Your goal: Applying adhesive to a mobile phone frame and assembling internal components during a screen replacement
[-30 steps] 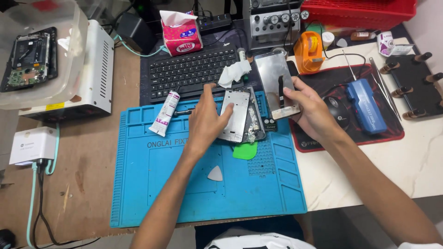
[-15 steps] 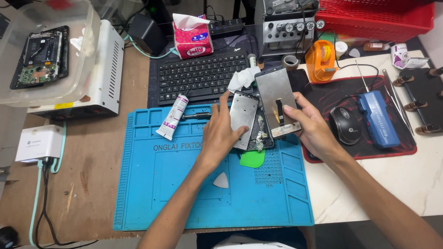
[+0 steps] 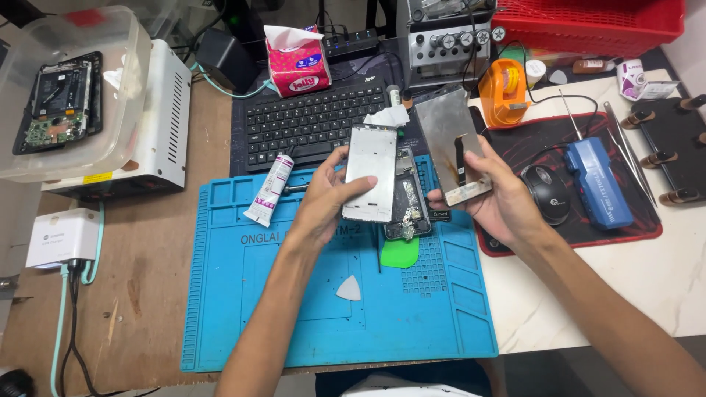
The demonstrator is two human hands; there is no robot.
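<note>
My left hand [image 3: 323, 202] grips a silver phone frame plate [image 3: 371, 173] and holds it upright above the blue work mat [image 3: 294, 309]. My right hand [image 3: 500, 202] holds a grey phone screen panel [image 3: 448, 140] by its lower end, tilted back to the right. Between the two hands an opened phone body [image 3: 408, 202] with bare circuit parts lies on the mat. A green plastic piece [image 3: 399, 252] and a white triangular pick [image 3: 349, 288] lie on the mat below it.
A white glue tube [image 3: 269, 189] lies at the mat's top left, with a black keyboard [image 3: 312, 121] behind it. A black mouse [image 3: 548, 193] and a blue box [image 3: 597, 181] rest on a red-black pad to the right. An orange tape dispenser [image 3: 504, 92], a tissue pack [image 3: 298, 66] and a clear tub [image 3: 66, 95] stand farther back.
Both hands have lifted off the mat. The frame plate and the screen panel have come apart from the phone body and now stand separated, one in each hand.
</note>
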